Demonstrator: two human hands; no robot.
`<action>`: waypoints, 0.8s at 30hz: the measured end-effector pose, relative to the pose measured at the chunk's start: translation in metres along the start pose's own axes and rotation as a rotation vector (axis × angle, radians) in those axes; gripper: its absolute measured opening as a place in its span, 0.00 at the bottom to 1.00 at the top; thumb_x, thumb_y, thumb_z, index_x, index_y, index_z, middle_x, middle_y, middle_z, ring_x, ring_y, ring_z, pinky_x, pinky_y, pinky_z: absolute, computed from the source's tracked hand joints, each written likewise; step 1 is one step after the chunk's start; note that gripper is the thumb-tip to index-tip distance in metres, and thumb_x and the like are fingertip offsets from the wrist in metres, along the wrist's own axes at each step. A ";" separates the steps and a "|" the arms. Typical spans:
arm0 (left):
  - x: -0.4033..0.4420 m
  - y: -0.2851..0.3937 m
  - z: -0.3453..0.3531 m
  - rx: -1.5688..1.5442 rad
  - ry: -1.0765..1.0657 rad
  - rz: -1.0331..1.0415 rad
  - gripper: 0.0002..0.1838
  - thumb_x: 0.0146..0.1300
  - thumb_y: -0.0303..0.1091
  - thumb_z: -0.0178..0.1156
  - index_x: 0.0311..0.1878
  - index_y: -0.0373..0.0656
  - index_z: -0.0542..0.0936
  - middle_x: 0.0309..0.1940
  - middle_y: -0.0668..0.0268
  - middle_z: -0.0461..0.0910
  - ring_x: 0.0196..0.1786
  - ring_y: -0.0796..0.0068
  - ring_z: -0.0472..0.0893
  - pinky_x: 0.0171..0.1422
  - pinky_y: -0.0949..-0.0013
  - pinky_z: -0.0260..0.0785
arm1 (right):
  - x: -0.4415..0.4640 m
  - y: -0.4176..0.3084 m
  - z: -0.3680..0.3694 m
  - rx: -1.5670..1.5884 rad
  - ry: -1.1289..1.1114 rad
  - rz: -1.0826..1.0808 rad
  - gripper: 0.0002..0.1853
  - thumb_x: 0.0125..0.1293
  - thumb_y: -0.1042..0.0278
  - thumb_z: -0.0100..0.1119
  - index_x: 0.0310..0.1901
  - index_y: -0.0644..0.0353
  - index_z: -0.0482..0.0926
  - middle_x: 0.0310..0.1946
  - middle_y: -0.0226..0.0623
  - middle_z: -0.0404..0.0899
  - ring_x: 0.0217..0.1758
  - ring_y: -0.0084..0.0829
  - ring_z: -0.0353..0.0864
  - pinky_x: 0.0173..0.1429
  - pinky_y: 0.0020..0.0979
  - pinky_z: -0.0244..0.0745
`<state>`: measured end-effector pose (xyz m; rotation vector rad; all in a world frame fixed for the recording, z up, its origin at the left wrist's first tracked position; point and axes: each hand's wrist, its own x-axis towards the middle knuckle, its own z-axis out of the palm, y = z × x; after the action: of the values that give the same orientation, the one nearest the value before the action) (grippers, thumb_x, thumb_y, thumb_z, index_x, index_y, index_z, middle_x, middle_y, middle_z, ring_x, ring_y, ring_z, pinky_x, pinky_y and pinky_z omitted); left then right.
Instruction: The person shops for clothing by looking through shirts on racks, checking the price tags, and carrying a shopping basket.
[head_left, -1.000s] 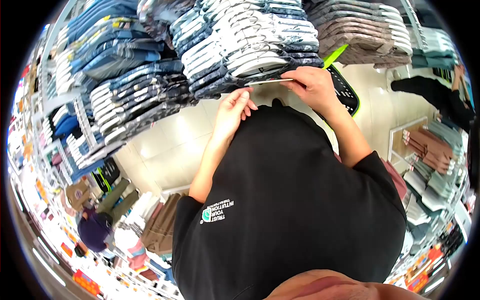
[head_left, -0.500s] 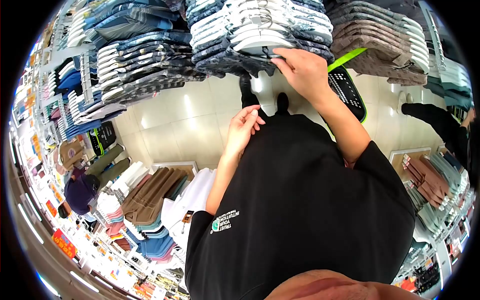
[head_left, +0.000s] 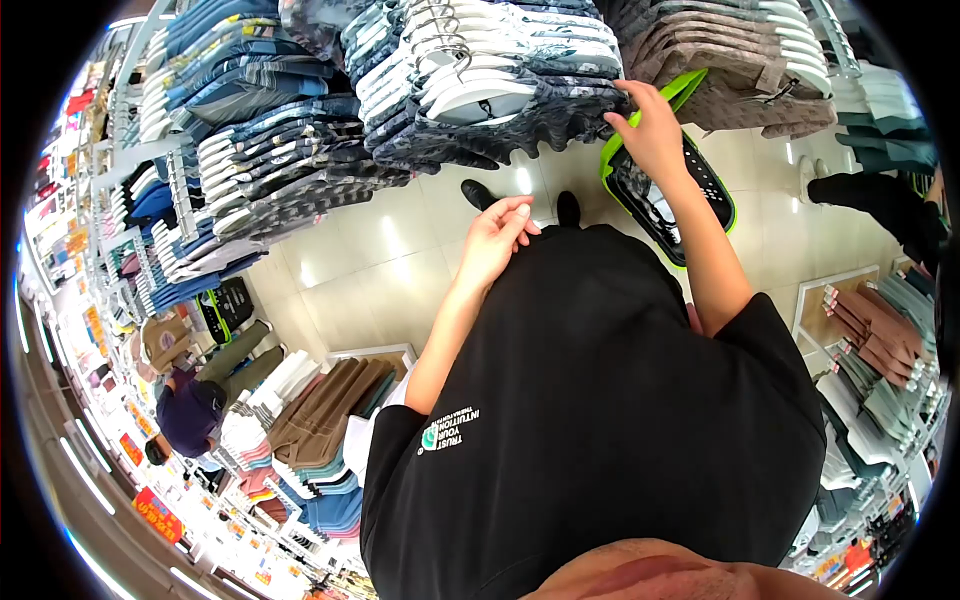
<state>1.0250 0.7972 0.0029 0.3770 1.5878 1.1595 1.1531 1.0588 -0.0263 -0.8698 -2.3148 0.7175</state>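
My right hand is at the right edge of a rack of dark patterned garments on white hangers. Its thumb and index finger are apart beside a sleeve edge; whether the fingertips touch the cloth I cannot tell. In front of my black shirt, my left hand hangs with its fingers curled in and the thumb against them, nothing visible in it. Below my right forearm is a black shopping basket with a green rim and handle, partly covered by the arm.
Brown garments hang to the right, blue and grey ones to the left. Behind me are stands of folded-looking brown clothes and pinkish-brown ones. A person in dark clothes is at left; another person's black-trousered leg shows at right.
My right hand has left the front hanger's neck area and moved right to the garment's edge, its fingers now apart. More of the basket shows. My left hand stays nearly the same.
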 end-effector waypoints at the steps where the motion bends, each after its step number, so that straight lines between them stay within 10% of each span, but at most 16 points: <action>1: 0.000 0.002 -0.001 0.012 -0.004 -0.003 0.17 0.73 0.38 0.52 0.57 0.37 0.76 0.32 0.68 0.81 0.31 0.85 0.74 0.34 0.82 0.64 | -0.002 0.004 0.007 0.034 -0.068 0.033 0.22 0.57 0.68 0.68 0.54 0.57 0.77 0.51 0.42 0.78 0.55 0.43 0.77 0.57 0.37 0.72; 11: 0.000 0.004 0.001 0.094 -0.052 0.028 0.17 0.73 0.38 0.52 0.57 0.38 0.77 0.33 0.69 0.82 0.32 0.86 0.74 0.36 0.82 0.64 | -0.034 0.014 0.051 0.105 0.059 0.234 0.23 0.56 0.64 0.69 0.51 0.63 0.75 0.45 0.49 0.79 0.48 0.48 0.80 0.53 0.37 0.73; 18: 0.001 -0.004 -0.005 0.107 -0.047 0.018 0.17 0.73 0.38 0.52 0.58 0.38 0.76 0.34 0.68 0.82 0.33 0.86 0.74 0.36 0.82 0.64 | -0.081 0.029 0.074 0.628 -0.338 0.520 0.22 0.55 0.63 0.70 0.49 0.64 0.79 0.40 0.45 0.84 0.45 0.40 0.83 0.53 0.35 0.74; 24: 0.009 -0.012 0.002 0.079 -0.060 0.043 0.18 0.72 0.41 0.55 0.57 0.38 0.77 0.32 0.71 0.82 0.31 0.87 0.74 0.34 0.81 0.64 | -0.102 0.009 0.082 0.534 -0.405 0.270 0.25 0.55 0.60 0.70 0.53 0.61 0.77 0.49 0.47 0.80 0.52 0.42 0.80 0.56 0.37 0.73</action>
<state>1.0276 0.7986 -0.0121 0.4957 1.5832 1.1101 1.1673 0.9695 -0.1210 -0.8410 -2.1675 1.6674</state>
